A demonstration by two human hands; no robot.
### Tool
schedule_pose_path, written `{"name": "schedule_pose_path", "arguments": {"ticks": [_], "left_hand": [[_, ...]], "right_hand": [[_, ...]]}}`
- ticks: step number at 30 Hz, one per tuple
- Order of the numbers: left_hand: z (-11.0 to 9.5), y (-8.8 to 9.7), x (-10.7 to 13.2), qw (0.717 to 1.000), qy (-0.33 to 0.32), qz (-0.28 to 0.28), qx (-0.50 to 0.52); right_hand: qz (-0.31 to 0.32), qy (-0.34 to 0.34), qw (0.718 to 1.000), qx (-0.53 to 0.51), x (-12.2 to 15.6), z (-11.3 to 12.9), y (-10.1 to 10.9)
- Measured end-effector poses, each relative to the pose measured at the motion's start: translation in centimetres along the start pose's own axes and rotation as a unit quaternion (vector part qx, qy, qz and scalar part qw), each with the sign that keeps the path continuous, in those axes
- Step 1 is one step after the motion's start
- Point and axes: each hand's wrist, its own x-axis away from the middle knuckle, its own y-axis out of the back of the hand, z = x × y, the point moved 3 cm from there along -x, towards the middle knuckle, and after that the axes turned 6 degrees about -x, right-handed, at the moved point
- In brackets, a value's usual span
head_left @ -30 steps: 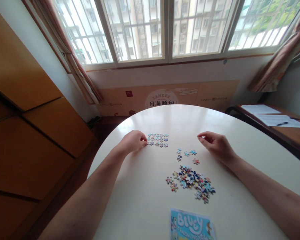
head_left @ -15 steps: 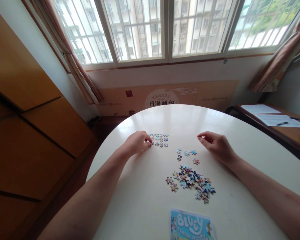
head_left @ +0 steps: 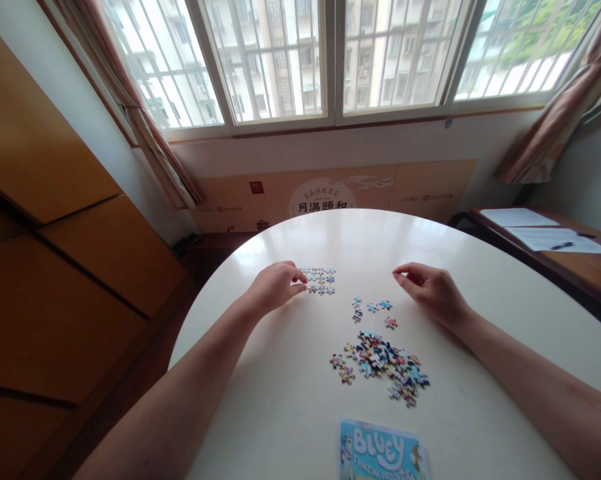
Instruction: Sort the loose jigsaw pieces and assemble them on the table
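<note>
On the left side of the white round table (head_left: 275, 393), my left hand (head_left: 280, 285) has its thumb and forefinger closed at the left end of the bottom row of laid-out puzzle pieces (head_left: 321, 280). A puzzle piece sits at those fingertips, mostly hidden by them. My right hand (head_left: 434, 290) hovers or rests further right, fingers curled into a pinch. Whatever is in that pinch, if anything, cannot be made out. Several loose puzzle pieces (head_left: 372, 307) lie between the hands. Closer to me is a heap of mixed puzzle pieces (head_left: 380, 359).
A blue printed sheet or booklet marked "Bluey" (head_left: 383, 450) lies at the near edge of view. Papers (head_left: 560, 239) and dark pens rest on a wooden desk (head_left: 590, 270) to the right. Wooden cabinets (head_left: 55, 287) stand at left, and a barred window is ahead.
My left fingertips have shifted very slightly at the row's end, now covering the piece there more. The right hand keeps its pinch nearly still. The whole view has drifted slightly.
</note>
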Motion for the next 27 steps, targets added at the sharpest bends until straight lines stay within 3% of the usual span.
{"name": "schedule_pose_path", "arguments": {"ticks": [8, 27], "left_hand": [[-1.1, -1.4, -0.1, 1.000, -0.019, -0.005, -0.001], [-0.4, -1.5, -0.2, 1.000, -0.005, -0.019, -0.008]], "right_hand": [[-0.001, 0.007, 1.000, 0.000, 0.0, -0.2, -0.1], [0.003, 0.005, 1.000, -0.003, -0.1, -0.1, -0.1]]}}
